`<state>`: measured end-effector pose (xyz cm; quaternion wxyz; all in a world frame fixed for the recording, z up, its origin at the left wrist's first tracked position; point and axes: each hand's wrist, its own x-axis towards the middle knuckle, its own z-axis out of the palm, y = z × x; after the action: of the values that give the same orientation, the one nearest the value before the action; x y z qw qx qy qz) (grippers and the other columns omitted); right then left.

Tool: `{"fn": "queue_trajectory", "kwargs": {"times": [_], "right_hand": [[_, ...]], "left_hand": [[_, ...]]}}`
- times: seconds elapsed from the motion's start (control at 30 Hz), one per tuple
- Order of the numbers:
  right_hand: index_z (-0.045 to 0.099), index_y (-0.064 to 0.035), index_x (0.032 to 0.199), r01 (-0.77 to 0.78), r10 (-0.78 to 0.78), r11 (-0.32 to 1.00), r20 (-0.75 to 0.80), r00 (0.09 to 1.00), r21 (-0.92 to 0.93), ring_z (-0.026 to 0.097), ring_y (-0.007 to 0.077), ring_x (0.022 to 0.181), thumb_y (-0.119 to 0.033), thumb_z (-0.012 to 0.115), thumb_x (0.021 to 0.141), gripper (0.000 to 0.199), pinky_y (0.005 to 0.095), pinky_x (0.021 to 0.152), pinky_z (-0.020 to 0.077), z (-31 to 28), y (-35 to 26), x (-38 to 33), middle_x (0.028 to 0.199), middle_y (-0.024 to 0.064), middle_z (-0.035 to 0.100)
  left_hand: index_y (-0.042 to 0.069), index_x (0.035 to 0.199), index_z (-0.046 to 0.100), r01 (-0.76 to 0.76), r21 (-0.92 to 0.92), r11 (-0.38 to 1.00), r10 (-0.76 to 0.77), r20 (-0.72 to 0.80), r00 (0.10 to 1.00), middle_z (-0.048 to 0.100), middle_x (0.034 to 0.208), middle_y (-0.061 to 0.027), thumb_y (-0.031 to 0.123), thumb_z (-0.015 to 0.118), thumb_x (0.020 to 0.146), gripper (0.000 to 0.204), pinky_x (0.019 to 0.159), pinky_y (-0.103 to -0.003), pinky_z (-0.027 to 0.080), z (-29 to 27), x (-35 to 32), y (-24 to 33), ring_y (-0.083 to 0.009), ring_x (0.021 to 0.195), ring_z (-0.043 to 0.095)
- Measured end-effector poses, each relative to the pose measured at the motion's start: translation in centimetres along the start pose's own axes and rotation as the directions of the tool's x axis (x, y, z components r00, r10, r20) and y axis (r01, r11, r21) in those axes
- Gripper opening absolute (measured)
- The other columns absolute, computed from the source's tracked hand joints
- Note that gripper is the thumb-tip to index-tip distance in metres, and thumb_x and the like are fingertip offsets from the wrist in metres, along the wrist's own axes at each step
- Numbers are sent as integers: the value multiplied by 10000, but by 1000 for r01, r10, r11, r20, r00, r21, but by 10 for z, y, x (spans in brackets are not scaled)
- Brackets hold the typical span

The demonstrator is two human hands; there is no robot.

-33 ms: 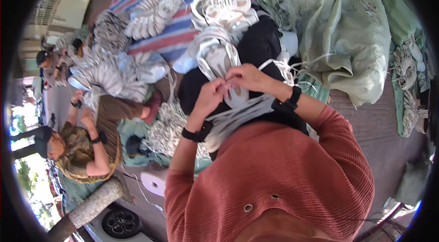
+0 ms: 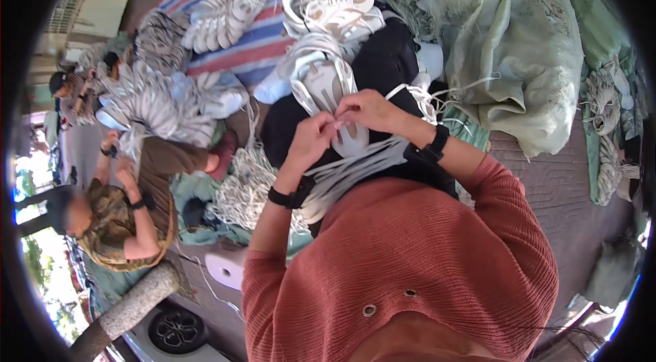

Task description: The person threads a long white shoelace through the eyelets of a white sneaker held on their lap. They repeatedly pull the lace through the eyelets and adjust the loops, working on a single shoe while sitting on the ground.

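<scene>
On my lap lies a white and beige shoe upper (image 2: 326, 86), its toe part toward me. My left hand (image 2: 311, 141) and my right hand (image 2: 372, 113) meet over it, fingertips pinched together. Whatever sits between the fingertips is too small to make out; it may be a lace end, but I cannot tell. A bundle of pale flat laces (image 2: 355, 169) lies across my lap, just below the hands. Beyond the upper, more white shoe uppers (image 2: 328, 8) with lacing are piled. Loose white laces (image 2: 425, 99) hang beside my right wrist.
A large pale green woven sack (image 2: 509, 54) stands at the right. Rows of shoe uppers (image 2: 229, 10) lie on a striped sheet (image 2: 236, 63). A heap of laces (image 2: 249, 191) is at my left, beside a seated co-worker (image 2: 119, 215). A white roll (image 2: 225, 267) rests on the floor.
The whole view has shifted very slightly. My hands keep the same pinched pose over the shoe upper.
</scene>
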<state>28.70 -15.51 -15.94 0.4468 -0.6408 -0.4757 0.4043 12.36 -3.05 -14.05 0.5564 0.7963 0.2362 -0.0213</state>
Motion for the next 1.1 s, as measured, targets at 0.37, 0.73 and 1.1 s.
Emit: {"fn": "queue_trajectory", "kwargs": {"times": [0.37, 0.73, 1.1], "right_hand": [[684, -35, 834, 245, -313, 925, -217, 925, -292, 615, 217, 766, -46, 729, 766, 82, 321, 700, 497, -12, 6, 2, 796, 67, 644], [630, -91, 786, 333, -520, 632, -64, 852, -699, 553, 207, 781, -95, 704, 757, 79, 343, 705, 389, -9, -6, -1, 767, 20, 568], [591, -84, 771, 238, -464, 502, -27, 886, -831, 551, 220, 764, -45, 653, 754, 75, 359, 707, 370, 1, -6, -1, 761, 40, 554]], "left_hand": [[-19, 843, 601, 99, -103, 990, -126, -300, 945, 622, 664, -58, 168, 651, 911, 205, 513, -272, 478, -2, 7, -17, -96, 554, 579], [-7, 781, 529, 192, -258, 947, -260, -263, 929, 620, 699, -76, 126, 767, 795, 273, 493, -254, 529, -1, 18, -19, -119, 556, 632], [-1, 777, 523, 199, -306, 931, -277, -238, 931, 617, 678, -78, 116, 764, 795, 269, 480, -259, 522, 0, 20, -24, -128, 557, 645]]}}
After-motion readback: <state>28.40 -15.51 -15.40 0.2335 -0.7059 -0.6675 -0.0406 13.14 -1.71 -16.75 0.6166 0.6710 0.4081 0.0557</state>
